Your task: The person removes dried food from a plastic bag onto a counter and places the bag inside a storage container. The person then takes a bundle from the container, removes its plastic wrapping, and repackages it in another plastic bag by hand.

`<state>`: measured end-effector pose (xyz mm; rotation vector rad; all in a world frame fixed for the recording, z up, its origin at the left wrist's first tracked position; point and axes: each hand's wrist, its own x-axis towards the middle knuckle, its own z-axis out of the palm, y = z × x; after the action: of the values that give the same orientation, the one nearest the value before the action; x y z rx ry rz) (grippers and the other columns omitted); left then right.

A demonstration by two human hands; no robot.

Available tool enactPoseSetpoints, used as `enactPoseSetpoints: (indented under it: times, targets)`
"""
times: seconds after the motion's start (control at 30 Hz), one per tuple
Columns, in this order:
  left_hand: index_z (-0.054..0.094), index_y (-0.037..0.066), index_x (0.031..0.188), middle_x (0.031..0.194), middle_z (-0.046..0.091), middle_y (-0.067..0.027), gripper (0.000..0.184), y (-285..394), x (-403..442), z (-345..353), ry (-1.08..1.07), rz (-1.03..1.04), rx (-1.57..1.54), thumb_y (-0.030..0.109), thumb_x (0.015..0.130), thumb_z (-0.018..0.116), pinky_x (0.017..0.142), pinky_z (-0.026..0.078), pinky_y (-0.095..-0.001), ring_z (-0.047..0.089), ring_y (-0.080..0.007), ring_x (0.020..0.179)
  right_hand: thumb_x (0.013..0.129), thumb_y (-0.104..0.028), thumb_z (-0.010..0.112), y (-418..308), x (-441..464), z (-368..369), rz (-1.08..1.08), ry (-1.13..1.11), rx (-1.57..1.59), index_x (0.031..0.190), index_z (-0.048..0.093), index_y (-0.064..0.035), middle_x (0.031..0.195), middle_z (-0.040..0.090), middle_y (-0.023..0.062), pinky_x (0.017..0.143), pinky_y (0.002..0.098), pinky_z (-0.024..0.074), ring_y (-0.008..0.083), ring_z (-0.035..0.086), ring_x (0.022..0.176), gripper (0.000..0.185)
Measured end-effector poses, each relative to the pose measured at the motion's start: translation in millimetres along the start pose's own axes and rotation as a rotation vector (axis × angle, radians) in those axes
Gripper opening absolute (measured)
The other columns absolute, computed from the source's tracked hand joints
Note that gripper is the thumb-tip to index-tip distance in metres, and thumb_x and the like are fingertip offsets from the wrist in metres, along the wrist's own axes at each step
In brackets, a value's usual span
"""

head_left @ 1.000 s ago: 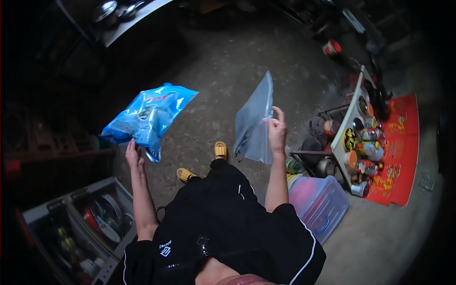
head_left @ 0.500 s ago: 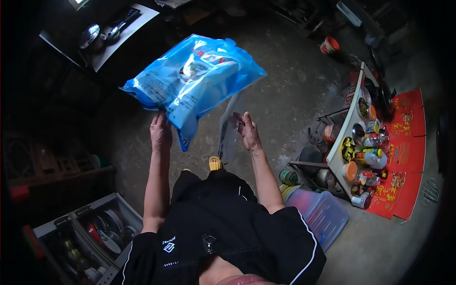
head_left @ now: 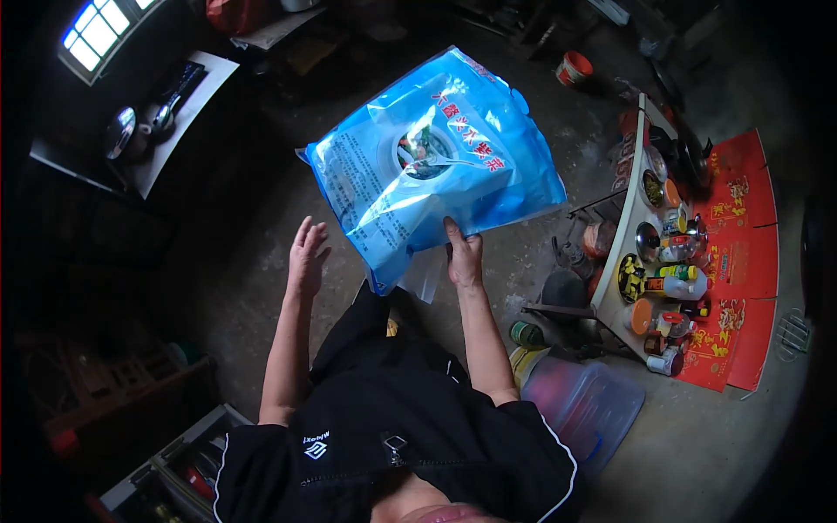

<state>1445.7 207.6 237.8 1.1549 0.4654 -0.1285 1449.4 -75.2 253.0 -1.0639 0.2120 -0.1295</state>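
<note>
My right hand (head_left: pixel 464 257) grips the lower edge of a large blue plastic bag (head_left: pixel 366 187), with the thumb on its front. The bag is raised in front of me and has red characters and a round picture of food on it. Part of a clear plastic bag (head_left: pixel 423 275) hangs below the blue one; its upper part is hidden, and it lies close beside my right hand. To the left of the blue bag, my left hand (head_left: pixel 307 253) is empty, its fingers stretched and apart, not touching the bag.
At right, a table (head_left: pixel 615 261) bears jars, bottles and bowls, beside red printed sheets (head_left: pixel 741 261). A clear plastic box (head_left: pixel 602 405) stands below it. A counter with pans (head_left: pixel 187 122) is at upper left, an open drawer cabinet (head_left: pixel 166 462) at lower left. A red bucket (head_left: pixel 574 68) stands farther off.
The blue bag has moved right, from my left hand into my right. My left hand has let go and opened. The clear bag is now mostly behind the blue one. The view has shifted.
</note>
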Motion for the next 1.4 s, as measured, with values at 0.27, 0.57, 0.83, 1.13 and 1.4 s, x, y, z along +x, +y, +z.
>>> enactPoseSetpoints:
  times: [0.27, 0.57, 0.83, 1.13, 1.4]
  targets:
    - [0.055, 0.003, 0.118, 0.116, 0.055, -0.0082, 0.039, 88, 149, 60, -0.19, 0.456, 0.439, 0.026, 0.088, 0.059, 0.092, 0.04, -0.0272, 0.053, -0.0161, 0.106, 0.084, -0.013, 0.066, -35, 66, -11, -0.022, 0.01, -0.342, 0.109, 0.057, 0.0003, 0.104, 0.06, 0.0033, 0.085, 0.0256, 0.0405, 0.0103, 0.054, 0.092, 0.03]
    - [0.039, -0.004, 0.131, 0.128, 0.047, -0.0184, 0.08, 101, 306, 179, -0.681, 0.098, 0.654, 0.051, 0.078, 0.064, 0.1, 0.035, -0.0371, 0.042, -0.0285, 0.122, 0.083, -0.021, 0.066, -90, 73, -23, -0.096, 0.116, -0.701, 0.092, 0.064, 0.0026, 0.085, 0.067, 0.0045, 0.069, 0.0256, 0.0463, 0.01, 0.059, 0.076, 0.025]
    - [0.062, 0.006, 0.089, 0.075, 0.06, 0.0023, 0.017, 92, 319, 222, -0.815, -0.103, 0.214, 0.019, 0.081, 0.069, 0.059, 0.045, -0.02, 0.054, -0.0059, 0.063, 0.082, -0.036, 0.067, -66, 58, -71, 0.02, 0.165, -0.703, 0.105, 0.059, 0.0005, 0.097, 0.061, 0.0019, 0.082, 0.0252, 0.0412, 0.0101, 0.053, 0.089, 0.044]
    - [0.063, 0.007, 0.085, 0.071, 0.058, 0.0032, 0.017, 117, 298, 283, -0.643, 0.201, 0.253, 0.024, 0.083, 0.067, 0.059, 0.044, -0.0194, 0.053, -0.0053, 0.062, 0.089, -0.013, 0.057, -50, 8, -165, -0.036, 0.551, -0.297, 0.118, 0.052, 0.007, 0.106, 0.061, 0.013, 0.083, 0.0255, 0.0457, 0.0195, 0.06, 0.097, 0.035]
    - [0.064, 0.004, 0.095, 0.08, 0.061, 0.001, 0.023, 115, 323, 261, -0.372, 0.313, 0.125, 0.022, 0.081, 0.069, 0.069, 0.044, -0.0225, 0.056, -0.0093, 0.072, 0.086, 0.0, 0.057, 2, -41, -216, -0.115, 0.753, -0.216, 0.115, 0.054, 0.007, 0.1, 0.061, 0.01, 0.084, 0.0266, 0.0471, 0.0199, 0.061, 0.093, 0.03]
